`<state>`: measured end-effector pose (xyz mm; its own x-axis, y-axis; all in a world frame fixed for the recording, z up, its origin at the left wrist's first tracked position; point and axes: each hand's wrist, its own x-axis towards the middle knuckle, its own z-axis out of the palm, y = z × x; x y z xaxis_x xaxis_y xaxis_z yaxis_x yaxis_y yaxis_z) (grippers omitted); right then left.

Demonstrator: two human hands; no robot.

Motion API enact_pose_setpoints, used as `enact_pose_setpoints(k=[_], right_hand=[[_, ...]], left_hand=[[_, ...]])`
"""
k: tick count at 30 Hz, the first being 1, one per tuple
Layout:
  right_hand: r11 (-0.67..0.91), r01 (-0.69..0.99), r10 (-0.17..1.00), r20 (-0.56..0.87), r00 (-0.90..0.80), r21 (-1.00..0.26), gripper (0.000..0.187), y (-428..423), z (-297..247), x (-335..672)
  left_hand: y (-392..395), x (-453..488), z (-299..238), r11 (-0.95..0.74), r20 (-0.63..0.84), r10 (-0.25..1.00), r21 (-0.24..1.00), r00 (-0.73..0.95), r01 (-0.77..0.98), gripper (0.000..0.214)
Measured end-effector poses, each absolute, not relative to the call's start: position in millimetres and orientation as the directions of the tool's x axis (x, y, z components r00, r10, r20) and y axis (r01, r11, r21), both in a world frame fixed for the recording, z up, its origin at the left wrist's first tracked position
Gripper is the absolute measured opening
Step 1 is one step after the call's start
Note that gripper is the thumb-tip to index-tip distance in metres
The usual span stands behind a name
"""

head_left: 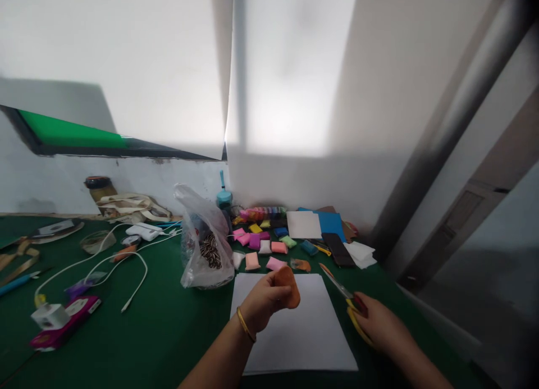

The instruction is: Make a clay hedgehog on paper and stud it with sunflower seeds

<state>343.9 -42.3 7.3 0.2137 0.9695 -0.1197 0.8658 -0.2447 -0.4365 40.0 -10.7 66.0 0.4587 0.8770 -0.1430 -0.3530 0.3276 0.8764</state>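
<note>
My left hand point(264, 302) is closed round a flat orange piece of clay point(289, 285), held up over a white sheet of paper point(303, 333) on the green table. A gold bangle sits on that wrist. My right hand point(377, 323) grips yellow-handled scissors point(343, 293), whose blades point up and left towards the orange piece, a short gap away. The right hand hovers at the sheet's right edge.
Several small coloured clay packets point(263, 242) lie beyond the sheet. A clear plastic bag point(204, 243) stands to their left. White cables point(113, 260), a pink box point(63, 321), blue and white card point(315, 223) and a dark phone-like slab point(337, 248) also lie on the table.
</note>
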Motion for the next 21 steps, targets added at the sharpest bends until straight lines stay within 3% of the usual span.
enact_pose_setpoints(k=[5, 10, 12, 14, 16, 21], right_hand=[[-0.151, 0.960, 0.985, -0.120, 0.125, -0.238, 0.057, -35, -3, 370], [-0.089, 0.985, 0.989, -0.134, 0.069, -0.145, 0.049, -33, 27, 363], [-0.015, 0.970, 0.998, -0.057, 0.001, -0.241, 0.043, -36, 46, 343], [0.172, 0.863, 0.985, 0.055, -0.166, -0.475, 0.044, -40, 62, 313], [0.264, 0.697, 0.959, 0.107, -0.261, -0.667, 0.049, -46, 74, 281], [0.276, 0.574, 0.953, 0.142, -0.268, -0.771, 0.053, -48, 84, 233]], left_hand=[[-7, 30, 58, 0.239, -0.117, 0.904, 0.936, 0.412, -0.258, 0.055], [-6, 28, 61, 0.276, -0.132, 0.889, 0.919, 0.439, -0.282, 0.044], [-8, 28, 64, 0.311, -0.146, 0.870, 0.904, 0.471, -0.294, 0.044], [-10, 29, 68, 0.327, -0.142, 0.851, 0.897, 0.506, -0.297, 0.043], [-12, 30, 71, 0.325, -0.133, 0.837, 0.901, 0.531, -0.286, 0.041], [-16, 32, 76, 0.279, -0.124, 0.820, 0.939, 0.559, -0.201, 0.037]])
